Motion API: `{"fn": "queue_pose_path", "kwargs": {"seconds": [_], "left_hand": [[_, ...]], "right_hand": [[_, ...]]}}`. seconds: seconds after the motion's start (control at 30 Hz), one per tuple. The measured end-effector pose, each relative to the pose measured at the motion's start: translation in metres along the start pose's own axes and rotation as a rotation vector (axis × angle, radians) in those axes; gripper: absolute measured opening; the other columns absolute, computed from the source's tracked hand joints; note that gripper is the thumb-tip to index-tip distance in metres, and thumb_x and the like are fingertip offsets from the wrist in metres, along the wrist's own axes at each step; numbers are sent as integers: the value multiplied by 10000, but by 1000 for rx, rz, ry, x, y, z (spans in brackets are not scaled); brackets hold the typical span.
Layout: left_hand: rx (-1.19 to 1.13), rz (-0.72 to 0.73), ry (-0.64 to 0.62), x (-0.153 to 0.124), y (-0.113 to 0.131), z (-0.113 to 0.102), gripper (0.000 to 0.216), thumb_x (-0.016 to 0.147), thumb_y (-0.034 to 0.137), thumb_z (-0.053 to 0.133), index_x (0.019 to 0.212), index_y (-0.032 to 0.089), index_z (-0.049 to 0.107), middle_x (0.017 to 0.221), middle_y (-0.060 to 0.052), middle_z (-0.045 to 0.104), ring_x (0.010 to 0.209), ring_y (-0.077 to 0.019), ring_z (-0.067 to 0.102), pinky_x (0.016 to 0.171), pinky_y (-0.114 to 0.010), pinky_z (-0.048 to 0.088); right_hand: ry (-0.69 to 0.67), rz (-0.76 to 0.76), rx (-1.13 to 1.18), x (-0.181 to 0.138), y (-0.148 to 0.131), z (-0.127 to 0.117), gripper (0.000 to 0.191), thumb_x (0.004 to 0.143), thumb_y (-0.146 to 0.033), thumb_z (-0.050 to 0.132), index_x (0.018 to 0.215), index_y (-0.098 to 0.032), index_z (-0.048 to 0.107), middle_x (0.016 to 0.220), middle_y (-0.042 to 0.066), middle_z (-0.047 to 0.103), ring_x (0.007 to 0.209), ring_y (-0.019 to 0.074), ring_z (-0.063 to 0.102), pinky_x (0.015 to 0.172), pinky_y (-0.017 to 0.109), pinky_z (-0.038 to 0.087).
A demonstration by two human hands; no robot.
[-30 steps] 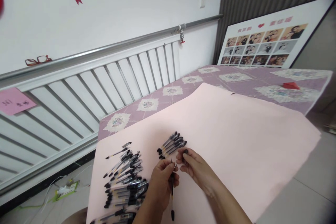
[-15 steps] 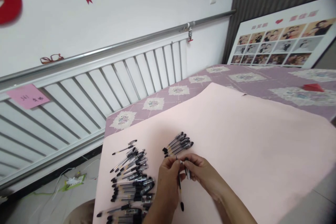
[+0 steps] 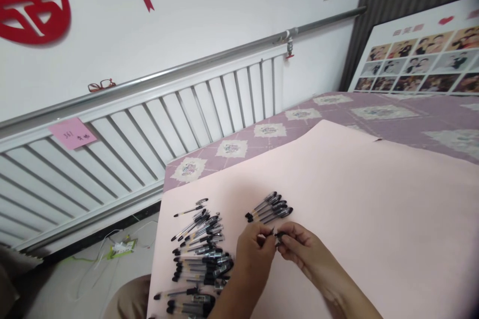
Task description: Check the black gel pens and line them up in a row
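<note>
At the lower left of the frame, a large spread of pens (image 3: 202, 260) lies on the pink sheet (image 3: 348, 199) that covers much of the counter (image 3: 269, 130); they overlap in rough rows, mostly slanting or level, with a loose cap (image 3: 202, 201) beside the topmost one. By my judgement these are the ones left to handle, and they far outnumber the rest. Right of them, near the middle of the frame, the left hand (image 3: 255, 254) has its thumb and first finger closed in a pinch, with a thin dark tip, seemingly a pen (image 3: 273, 231), poking out at the top; the remainder is hidden behind the hand. Just beyond the hands, a small group of pens (image 3: 270, 206) lies side by side, dark ends pointing to the upper right; these look like the finished ones, so the work seems partway, with only a few done. Furthest right, the right hand (image 3: 305, 245) pinches a small black piece (image 3: 280, 237), probably a cap, between thumb and first finger, the other fingers loosely curled. The two pinches nearly meet; whether the pieces touch, I cannot tell.
</note>
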State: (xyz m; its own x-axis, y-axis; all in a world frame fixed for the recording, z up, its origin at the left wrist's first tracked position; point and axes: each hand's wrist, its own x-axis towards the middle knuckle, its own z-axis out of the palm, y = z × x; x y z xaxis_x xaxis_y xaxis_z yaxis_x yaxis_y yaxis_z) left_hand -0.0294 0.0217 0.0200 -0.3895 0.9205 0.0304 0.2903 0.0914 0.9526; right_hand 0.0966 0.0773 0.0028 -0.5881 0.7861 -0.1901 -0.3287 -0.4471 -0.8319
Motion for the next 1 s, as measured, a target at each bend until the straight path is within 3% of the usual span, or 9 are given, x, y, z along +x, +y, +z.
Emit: {"fn": "queue_pose_path", "kwargs": {"seconds": [0.1, 0.27, 0.4, 0.63, 0.73, 0.87, 1.0], "left_hand": [[40, -30, -27, 0, 4, -9, 56, 707, 154, 530, 739, 182, 567, 641, 35, 566, 531, -83, 515, 487, -178, 378], [242, 80, -30, 2, 2, -22, 83, 691, 130, 534, 726, 196, 572, 716, 28, 565, 614, -100, 530, 554, -203, 395], [388, 168, -48, 2, 2, -33, 92, 684, 120, 537, 697, 203, 574, 732, 29, 550, 660, -107, 505, 589, -213, 378], [526, 180, -155, 4, -8, -61, 89, 685, 123, 539, 704, 195, 588, 724, 28, 565, 659, -102, 513, 587, -195, 373], [759, 198, -148, 23, -13, -86, 102, 720, 133, 527, 763, 195, 596, 755, 21, 585, 689, -107, 531, 628, -195, 391], [884, 195, -114, 67, -21, -123, 119, 756, 124, 495, 774, 187, 594, 816, -6, 591, 776, -136, 541, 709, -228, 394], [1010, 203, -135, 109, -34, -142, 118, 776, 126, 480, 791, 171, 588, 856, -45, 579, 823, -173, 541, 748, -268, 393]], "right_hand": [[-44, -4, -16, 1, 2, 4, 137, 701, -252, 699, 794, -202, 611, 688, -29, 588, 616, 85, 535, 585, 215, 420], [-69, 3, -40, 4, 10, 16, 128, 667, -210, 685, 730, -196, 575, 682, -31, 579, 626, 95, 530, 573, 220, 411], [-45, 47, -65, 5, 15, 23, 169, 631, -239, 695, 708, -205, 550, 663, -37, 583, 626, 100, 531, 563, 216, 401], [-43, 82, -162, 8, 24, 31, 240, 577, -315, 702, 730, -215, 547, 687, -24, 582, 672, 138, 571, 573, 242, 411], [9, 79, -168, 10, 27, 27, 284, 563, -349, 704, 774, -219, 564, 722, -13, 591, 675, 145, 580, 572, 250, 410], [44, 58, -160, 13, 26, 18, 276, 590, -386, 695, 776, -219, 578, 714, -12, 602, 656, 138, 573, 566, 247, 397], [51, 60, -174, 13, 26, 16, 255, 600, -377, 692, 769, -219, 585, 705, -14, 614, 640, 130, 568, 549, 234, 384]]}}
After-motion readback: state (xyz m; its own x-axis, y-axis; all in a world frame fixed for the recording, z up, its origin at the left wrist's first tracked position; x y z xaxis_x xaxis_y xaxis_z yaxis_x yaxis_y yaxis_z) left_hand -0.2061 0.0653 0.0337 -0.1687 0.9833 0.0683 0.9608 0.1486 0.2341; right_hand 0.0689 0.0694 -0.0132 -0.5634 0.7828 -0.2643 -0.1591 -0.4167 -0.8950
